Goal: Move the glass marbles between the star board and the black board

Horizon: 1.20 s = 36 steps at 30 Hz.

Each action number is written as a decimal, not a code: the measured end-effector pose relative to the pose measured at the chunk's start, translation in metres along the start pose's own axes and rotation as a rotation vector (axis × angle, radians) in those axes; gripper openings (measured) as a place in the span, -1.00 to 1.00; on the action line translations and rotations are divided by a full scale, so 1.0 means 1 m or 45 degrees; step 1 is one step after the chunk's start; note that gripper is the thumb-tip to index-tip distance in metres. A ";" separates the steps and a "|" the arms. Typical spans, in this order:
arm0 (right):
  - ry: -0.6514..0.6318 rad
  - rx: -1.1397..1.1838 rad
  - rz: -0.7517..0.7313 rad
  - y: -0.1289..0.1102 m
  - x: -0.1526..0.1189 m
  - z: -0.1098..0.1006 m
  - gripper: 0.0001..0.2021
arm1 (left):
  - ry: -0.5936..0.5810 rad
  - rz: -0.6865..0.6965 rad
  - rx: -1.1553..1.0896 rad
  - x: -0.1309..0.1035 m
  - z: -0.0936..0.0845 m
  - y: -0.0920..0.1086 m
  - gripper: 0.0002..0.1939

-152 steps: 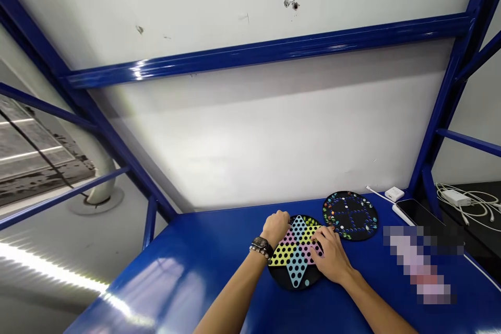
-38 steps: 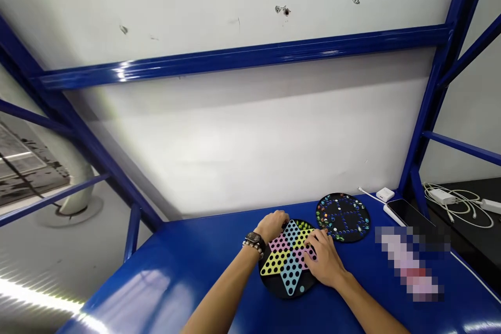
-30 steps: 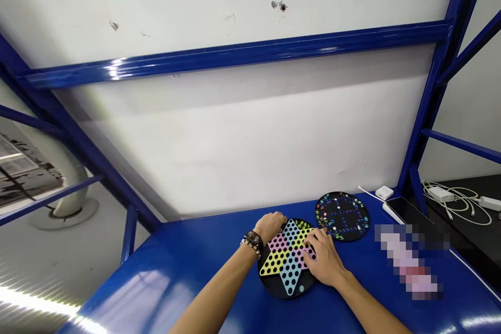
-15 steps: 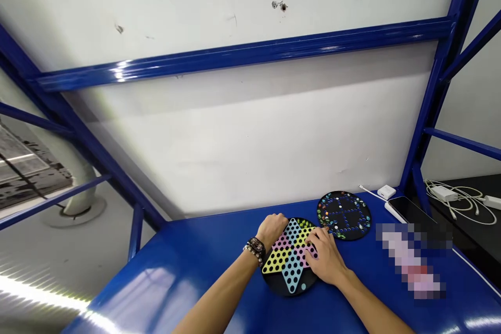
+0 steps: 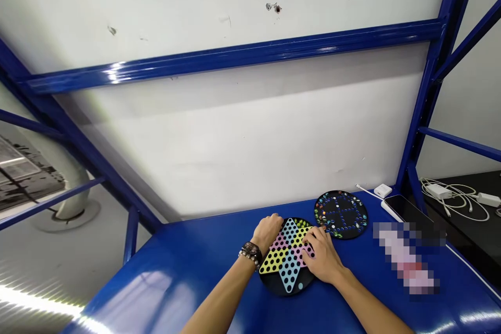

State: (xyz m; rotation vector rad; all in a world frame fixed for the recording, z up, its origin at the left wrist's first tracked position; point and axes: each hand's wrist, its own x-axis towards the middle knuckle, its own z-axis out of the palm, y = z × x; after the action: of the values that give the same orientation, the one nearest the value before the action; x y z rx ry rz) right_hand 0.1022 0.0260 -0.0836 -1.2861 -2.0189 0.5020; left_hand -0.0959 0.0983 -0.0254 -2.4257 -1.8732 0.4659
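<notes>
A round black Chinese checkers board [image 5: 289, 266] with a star of yellow, pink and light blue hole-dotted points lies on the blue table. Its upper left edge is gripped by my left hand [image 5: 267, 232], whose fingertips are partly hidden. On the right side, my right hand [image 5: 324, 257] has its fingers curled over the top, thumb apart from them, touching the pink and yellow parts. Yellow-green marbles [image 5: 301, 223] sit in a gap near the far rim. Just beyond my right hand is a second round black board [image 5: 344, 214], with colored marbles around its rim.
To the right lie a dark phone [image 5: 409, 209], a white charger [image 5: 382, 191] with a cable, and a blurred pinkish item [image 5: 407, 261]. White cables [image 5: 465, 198] rest on a black surface beyond. A blue metal frame [image 5: 235, 57] stands against the white wall.
The whole view has shifted slightly, so things appear a little further left. Both hands stay at the board with almost the same pose.
</notes>
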 end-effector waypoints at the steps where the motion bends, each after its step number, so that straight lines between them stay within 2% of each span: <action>1: -0.001 -0.003 0.000 0.000 0.000 0.000 -0.93 | -0.003 0.004 -0.004 0.000 0.000 0.000 -0.75; 6: -0.004 0.006 0.001 0.000 0.000 0.000 -0.92 | -0.002 0.004 -0.024 0.003 0.001 0.001 -0.77; 15: 0.012 -0.011 -0.005 -0.001 0.000 0.000 -0.93 | 0.035 -0.051 -0.076 0.000 0.006 0.007 -0.68; 19: 0.013 0.004 -0.005 0.000 0.000 0.001 -0.93 | 0.063 -0.108 -0.143 -0.003 0.000 0.004 -0.74; 23: 0.006 0.006 0.004 0.000 -0.001 0.001 -0.92 | 0.115 -0.135 -0.265 0.002 -0.014 0.008 -0.72; 26: -0.012 -0.007 0.011 0.000 0.000 0.001 -0.93 | 0.153 -0.065 -0.380 0.011 -0.028 0.030 -0.68; 30: -0.030 -0.047 0.016 0.004 0.001 0.005 -0.79 | 0.163 0.108 -0.498 0.025 -0.041 0.084 -0.70; 33: -0.063 -0.060 0.016 0.012 -0.001 0.011 -0.61 | 0.138 0.240 -0.543 0.035 -0.042 0.127 -0.73; 36: -0.112 -0.007 0.041 0.022 -0.004 0.016 -0.61 | 0.097 0.313 -0.543 0.044 -0.037 0.155 -0.75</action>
State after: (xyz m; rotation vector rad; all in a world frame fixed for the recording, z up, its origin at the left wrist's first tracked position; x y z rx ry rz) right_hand 0.1056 0.0331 -0.1103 -1.3229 -2.0761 0.5777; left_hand 0.0691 0.1038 -0.0328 -2.9107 -1.8020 -0.0300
